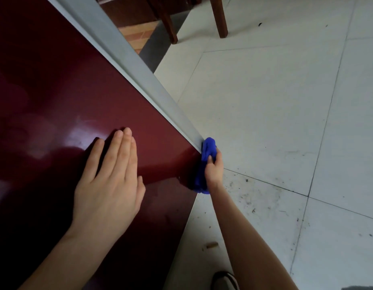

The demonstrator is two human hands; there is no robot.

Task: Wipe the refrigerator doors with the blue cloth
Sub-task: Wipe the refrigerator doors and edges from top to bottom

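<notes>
Two bare hands on one glossy dark red refrigerator door [55,84]. Flat against the panel, the left hand [109,189], fingers [121,151] straight and close together, thumb spread off to the side, grasping nothing — only palm and fingertips pressed to the red surface. Faint sheen just beyond the fingertips, dark shadow of the hand beside the thumb and under the wrist.

Lower down, at the door's outer corner, the right hand [212,169], fingers [218,155] clenched round the blue cloth [200,178], thumb dug into the folds. Cloth bunched into a thick wad, bulging out above the knuckles and hanging below the heel of the hand. Top of the wad touching the junction of red panel and grey edge strip [127,55]. Dark shadow on the red face just to the thumb side of the cloth.

Well apart, the two hands — a broad stretch of red panel between left fingertips and right thumb.

Beyond the right knuckles, pale floor tiles [265,101] with dark grout lines. Near the right wrist and forearm, dark specks of dirt [247,181] scattered over the tiles. Beside the right forearm, closer to the elbow, a small brown stub [212,245] lying on the floor. Far past both sets of fingertips, at the upper edge of view, two brown wooden furniture legs [220,17] standing on the tiles. Below the right elbow, part of a dark shoe [223,280], cut off by the frame.
</notes>
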